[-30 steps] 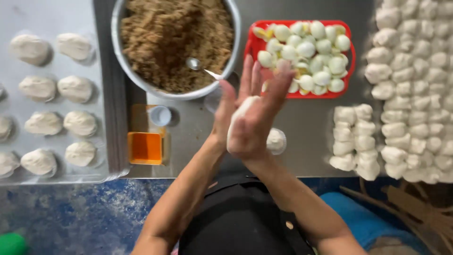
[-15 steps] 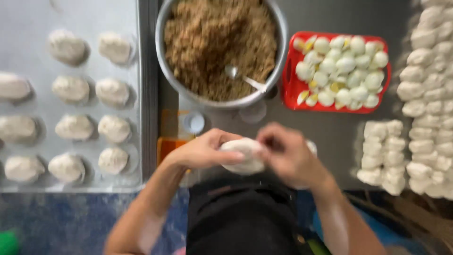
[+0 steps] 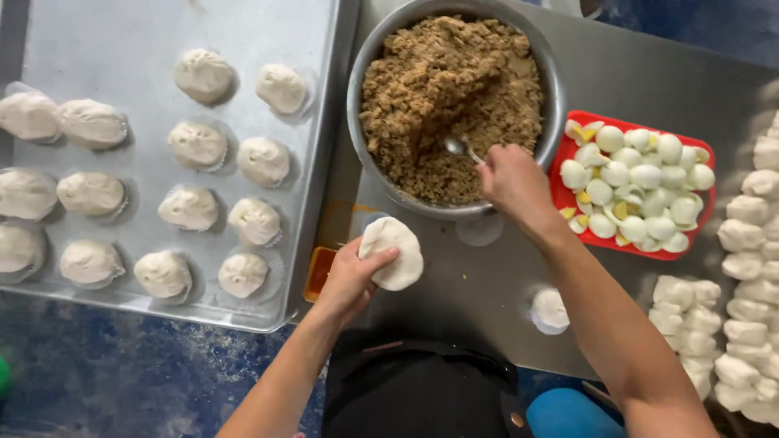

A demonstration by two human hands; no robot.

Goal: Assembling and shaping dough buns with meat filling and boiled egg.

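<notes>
Over the tabletop (image 3: 487,284), near its front edge: flattened dough disc (image 3: 393,252) in left hand (image 3: 350,280), grip clenched on it | right hand (image 3: 510,180) grasps spoon (image 3: 460,148) in filling bowl (image 3: 454,105) | red egg basket (image 3: 633,185) just right | tray of buns (image 3: 162,162) left.

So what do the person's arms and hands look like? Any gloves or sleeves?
No gloves, and no sleeves in view. The left hand and right hand are bare, with bare forearms. I see no rings, watch or bracelets. Something dark, perhaps an apron, covers the person's front.
</notes>
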